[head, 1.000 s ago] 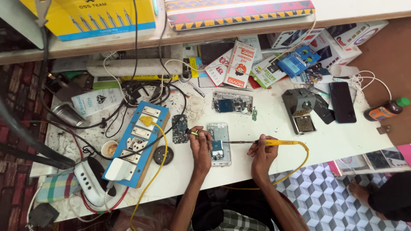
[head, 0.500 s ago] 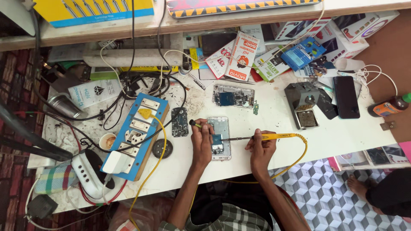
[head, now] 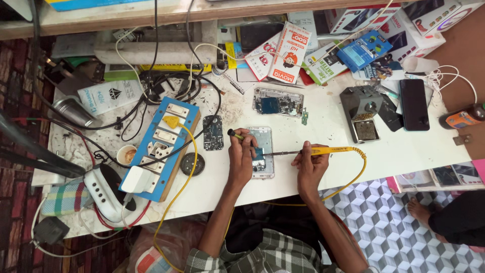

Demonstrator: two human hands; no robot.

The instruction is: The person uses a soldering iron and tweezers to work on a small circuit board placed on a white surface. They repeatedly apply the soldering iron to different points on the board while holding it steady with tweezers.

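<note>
**Soldering work on an opened phone at a cluttered worktop**

An opened phone frame [head: 262, 151] is lying flat on the white worktop [head: 323, 151], near its front edge and roughly at its centre. The left hand [head: 241, 159] is being rested on the left side of the frame, its fingers closed around a small tool with a yellow and black grip [head: 235, 134] that is projecting far and to the left. The right hand [head: 309, 164] is clamped on a yellow soldering iron [head: 328, 150], which is being held nearly level, its thin metal tip being pointed left onto the frame. A yellow cable [head: 353, 174] is being trailed from the iron's right end down over the near edge.

Just left of the frame a dark circuit board [head: 213, 133] is lying, and farther left a blue switchboard [head: 161, 146] with white sockets is being crossed by black wires. A second opened phone [head: 279, 102] is lying beyond the work. To the right, a soldering stand [head: 362, 114] and a black phone [head: 414, 104] are being kept well apart from the hands.
</note>
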